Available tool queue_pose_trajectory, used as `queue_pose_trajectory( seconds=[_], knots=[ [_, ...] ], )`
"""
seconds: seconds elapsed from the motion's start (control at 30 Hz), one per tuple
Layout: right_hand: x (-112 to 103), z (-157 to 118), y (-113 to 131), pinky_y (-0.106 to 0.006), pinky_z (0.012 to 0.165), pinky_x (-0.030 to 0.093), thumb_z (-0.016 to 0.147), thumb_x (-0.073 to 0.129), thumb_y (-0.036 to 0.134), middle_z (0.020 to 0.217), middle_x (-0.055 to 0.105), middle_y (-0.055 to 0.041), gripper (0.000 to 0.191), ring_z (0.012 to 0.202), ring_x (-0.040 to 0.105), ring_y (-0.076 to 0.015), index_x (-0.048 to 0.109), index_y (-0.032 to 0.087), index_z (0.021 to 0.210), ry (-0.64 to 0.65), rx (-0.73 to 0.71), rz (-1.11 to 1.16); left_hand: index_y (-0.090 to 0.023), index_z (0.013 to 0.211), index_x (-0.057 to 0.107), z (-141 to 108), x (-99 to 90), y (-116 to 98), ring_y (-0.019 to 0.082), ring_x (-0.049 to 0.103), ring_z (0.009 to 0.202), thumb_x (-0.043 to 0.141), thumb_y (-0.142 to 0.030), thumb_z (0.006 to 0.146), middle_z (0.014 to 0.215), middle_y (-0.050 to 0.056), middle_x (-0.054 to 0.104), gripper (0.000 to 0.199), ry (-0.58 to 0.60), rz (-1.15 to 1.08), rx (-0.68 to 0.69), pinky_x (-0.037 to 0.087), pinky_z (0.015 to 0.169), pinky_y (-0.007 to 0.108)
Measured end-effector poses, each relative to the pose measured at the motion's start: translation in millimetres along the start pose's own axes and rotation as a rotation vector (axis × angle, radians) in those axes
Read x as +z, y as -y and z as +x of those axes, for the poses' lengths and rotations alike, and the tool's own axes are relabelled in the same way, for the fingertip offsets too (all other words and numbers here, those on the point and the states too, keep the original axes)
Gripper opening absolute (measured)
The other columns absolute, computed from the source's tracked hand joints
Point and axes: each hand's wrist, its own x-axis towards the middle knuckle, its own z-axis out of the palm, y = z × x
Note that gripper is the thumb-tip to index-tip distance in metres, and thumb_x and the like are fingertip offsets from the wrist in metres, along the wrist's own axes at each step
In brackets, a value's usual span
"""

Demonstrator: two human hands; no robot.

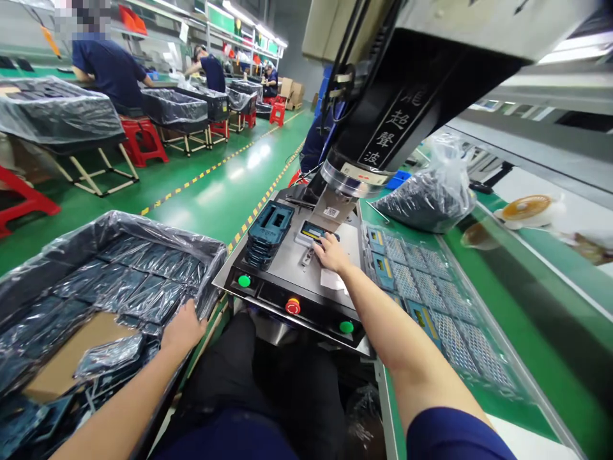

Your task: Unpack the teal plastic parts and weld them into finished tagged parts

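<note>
Clear plastic liner lies under the open left hand; the curled right hand rests on a yellow-labelled module.

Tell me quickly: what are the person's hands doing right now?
Left hand: on the plastic liner, grip unclear.
Right hand: on a yellow-labelled part, grip unclear.

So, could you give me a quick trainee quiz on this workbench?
1. Which hand rests on the plastic-lined bin?
2. True or false: the red stop button sits between two green buttons.
3. What does the right hand touch: A) a small blue-and-yellow part on the machine's plate, or B) the stack of teal frames?

Key: 1. The left hand. 2. True. 3. A.
</note>
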Motion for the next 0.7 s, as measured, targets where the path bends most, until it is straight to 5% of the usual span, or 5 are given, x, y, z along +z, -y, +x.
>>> queue_pose_trajectory(
  seconds=[0.17, 0.33, 0.5, 0.7],
  knots=[
    [-3.6, -77.6, 26.2, -0.046, 0.102, 0.044, 0.094, 0.046, 0.037, 0.120, 0.065, -0.0157, 0.036, 0.114, 0.058, -0.0277, 0.062, 0.015, 0.118, -0.326, -0.093, 0.154, -0.009, 0.136, 0.038, -3.8, 6.3, 7.6, 0.032, 0.041, 0.136, 0.047, -0.037, 0.086, 0.144, 0.021, 0.042, 0.059, -0.253, -0.051, 0.114, 0.036, 0.112, 0.043],
    [8.7, -183.2, 30.6, -0.045, 0.092, 0.051, 0.092, 0.051, 0.032, 0.102, 0.070, -0.0101, 0.023, 0.097, 0.064, -0.0253, 0.065, 0.022, 0.108, -0.419, -0.110, 0.224, -0.006, 0.139, 0.038, -25.8, -1.0, -18.5, 0.029, 0.029, 0.144, 0.049, -0.033, 0.086, 0.151, 0.021, 0.035, 0.060, -0.413, -0.165, 0.381, 0.026, 0.119, 0.042],
    [36.5, -247.6, 23.2, -0.054, 0.098, 0.048, 0.088, 0.057, 0.032, 0.116, 0.064, -0.0150, 0.029, 0.109, 0.060, -0.0323, 0.063, 0.021, 0.114, -0.468, 0.036, 0.157, -0.012, 0.147, 0.032, -39.0, -12.6, -71.9, 0.030, 0.023, 0.147, 0.052, -0.028, 0.085, 0.158, 0.018, 0.027, 0.066, -0.405, -0.238, 0.606, 0.026, 0.119, 0.048],
    [53.9, -265.7, 39.2, -0.068, 0.103, 0.041, 0.090, 0.050, 0.033, 0.147, 0.039, -0.0220, 0.053, 0.137, 0.037, -0.0433, 0.041, 0.017, 0.140, -0.327, 0.033, 0.142, -0.009, 0.150, 0.029, -34.1, -4.7, -102.1, 0.035, 0.015, 0.149, 0.056, -0.024, 0.081, 0.162, 0.019, 0.016, 0.076, -0.277, -0.189, 0.645, 0.026, 0.118, 0.053]
  ],
)
